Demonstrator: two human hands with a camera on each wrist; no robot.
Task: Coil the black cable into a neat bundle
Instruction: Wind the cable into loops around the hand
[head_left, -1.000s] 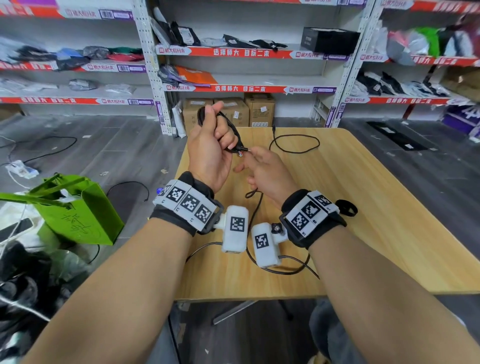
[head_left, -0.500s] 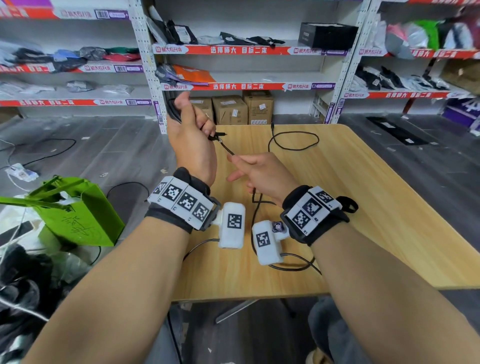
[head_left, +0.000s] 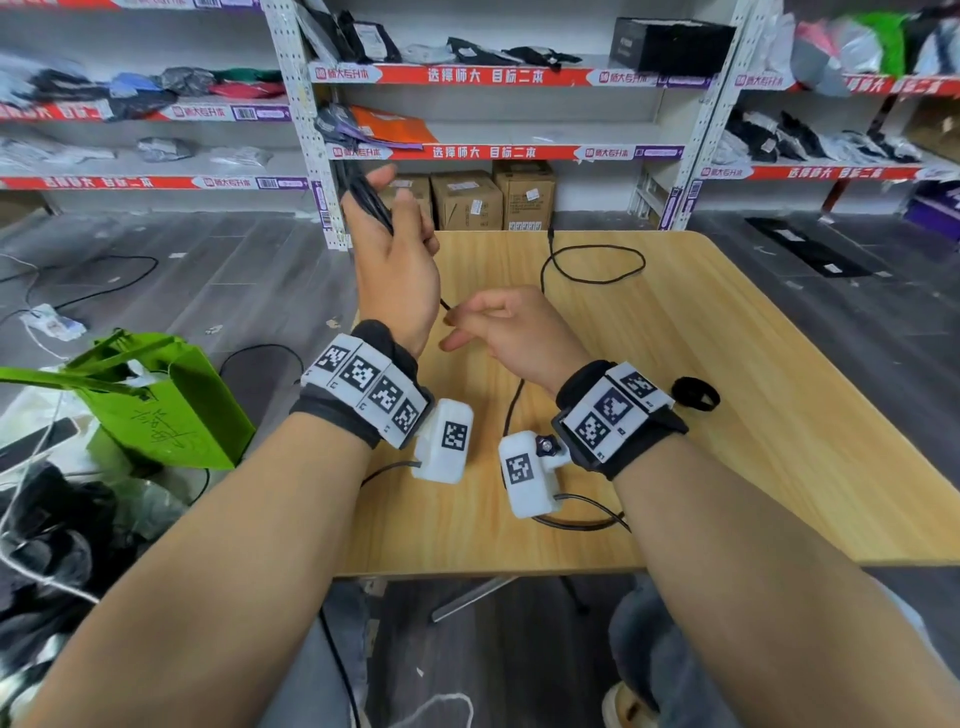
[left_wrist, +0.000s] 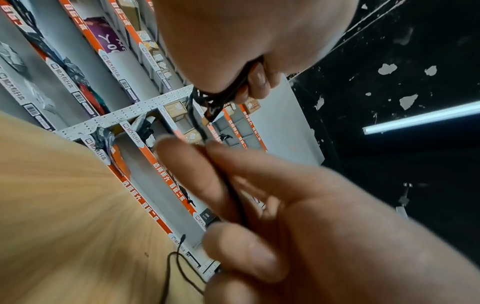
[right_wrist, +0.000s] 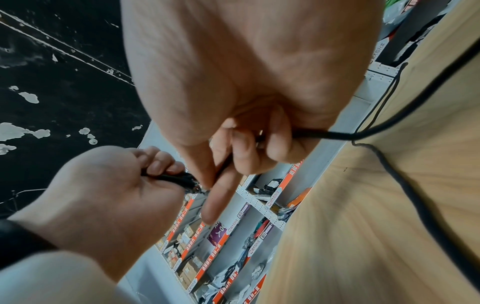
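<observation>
My left hand (head_left: 397, 234) is raised over the table's left edge and grips a bunch of loops of the black cable (head_left: 363, 200). From it a strand runs down to my right hand (head_left: 460, 319), which pinches it between thumb and fingers just below. In the right wrist view the right fingers (right_wrist: 233, 156) hold the strand next to the left hand (right_wrist: 116, 195) and its bundle (right_wrist: 179, 179). In the left wrist view the strand (left_wrist: 198, 125) runs from the left hand's curled fingers (left_wrist: 257, 80) down into the right hand (left_wrist: 259, 205). The loose remainder (head_left: 592, 267) lies curved on the wooden table (head_left: 727, 389).
A small black strap ring (head_left: 695, 394) lies on the table by my right wrist. A green paper bag (head_left: 166, 410) and dark clutter sit on the floor to the left. Shelves with cardboard boxes (head_left: 467, 200) stand behind the table.
My left hand has risen and shifted left with the coil. The right hand has slid a little toward me along the cable, so a longer strand now spans between the hands.
</observation>
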